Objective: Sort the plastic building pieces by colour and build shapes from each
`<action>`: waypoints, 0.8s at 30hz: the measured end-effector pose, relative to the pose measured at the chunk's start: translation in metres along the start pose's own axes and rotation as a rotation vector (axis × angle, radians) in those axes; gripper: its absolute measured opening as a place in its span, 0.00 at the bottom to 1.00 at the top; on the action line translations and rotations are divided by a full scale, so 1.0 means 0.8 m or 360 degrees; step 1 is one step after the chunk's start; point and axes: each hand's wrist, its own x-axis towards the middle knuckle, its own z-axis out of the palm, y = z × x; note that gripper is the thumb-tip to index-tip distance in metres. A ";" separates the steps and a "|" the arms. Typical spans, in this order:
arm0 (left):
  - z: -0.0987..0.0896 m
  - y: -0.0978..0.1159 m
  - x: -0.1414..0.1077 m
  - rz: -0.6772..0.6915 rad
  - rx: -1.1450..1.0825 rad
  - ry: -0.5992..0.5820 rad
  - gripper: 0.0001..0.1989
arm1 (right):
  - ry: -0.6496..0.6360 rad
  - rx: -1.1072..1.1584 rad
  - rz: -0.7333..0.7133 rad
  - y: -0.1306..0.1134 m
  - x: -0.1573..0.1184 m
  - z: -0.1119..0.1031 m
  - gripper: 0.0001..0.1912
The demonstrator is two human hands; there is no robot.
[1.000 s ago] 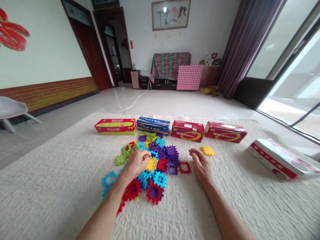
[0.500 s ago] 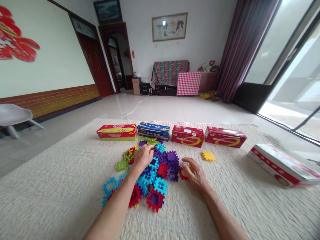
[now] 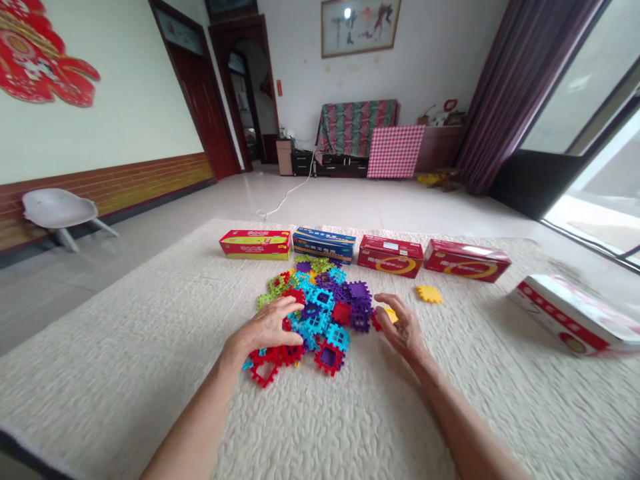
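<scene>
A heap of interlocking plastic squares in cyan, purple, red, green and yellow lies on a cream quilted mat, with a cyan piece (image 3: 339, 337) and a purple piece (image 3: 359, 291) on top. My left hand (image 3: 270, 325) is over the heap's left side, thumb and fingers apart, holding nothing. Just right of the heap, my right hand (image 3: 403, 327) has its thumb and fingers apart beside a yellow piece (image 3: 391, 314) and a partly hidden red one. Another yellow piece (image 3: 429, 294) lies alone farther right.
Behind the heap stand a red-and-green box (image 3: 256, 245), a blue box (image 3: 325, 246) and two red boxes (image 3: 391, 256). A white-and-red box (image 3: 575, 317) sits at the right of the mat (image 3: 150, 320). A white chair (image 3: 60, 208) is at the left.
My left hand has drawn back from the heap's top to its left side and its fingers have spread. My right hand stays near the yellow piece. The camera view has shifted.
</scene>
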 end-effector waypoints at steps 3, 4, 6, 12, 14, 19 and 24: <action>0.017 -0.009 -0.030 0.0036 0.0085 -0.0047 0.40 | -0.0220 0.0035 -0.0256 -0.052 -0.015 0.019 0.10; 0.023 -0.012 -0.036 0.0029 0.0105 -0.0017 0.40 | -0.0292 0.0031 -0.0342 -0.069 -0.023 0.028 0.10; 0.033 -0.019 -0.042 0.0030 0.0087 0.0092 0.35 | -0.0443 0.0006 -0.0488 -0.100 -0.038 0.047 0.11; 0.054 -0.036 -0.039 0.0101 -0.0165 0.0493 0.16 | -0.0689 -0.0307 -0.0622 -0.150 -0.073 0.093 0.09; 0.060 -0.039 -0.036 0.0063 -0.0188 0.0605 0.12 | -0.0717 -0.0442 -0.0622 -0.156 -0.076 0.102 0.07; 0.077 -0.047 -0.028 0.0032 -0.0179 0.0772 0.09 | -0.0764 -0.0723 -0.0552 -0.166 -0.074 0.112 0.05; 0.092 -0.053 -0.021 0.0016 -0.0184 0.1005 0.09 | -0.0827 -0.0878 -0.0544 -0.174 -0.068 0.118 0.05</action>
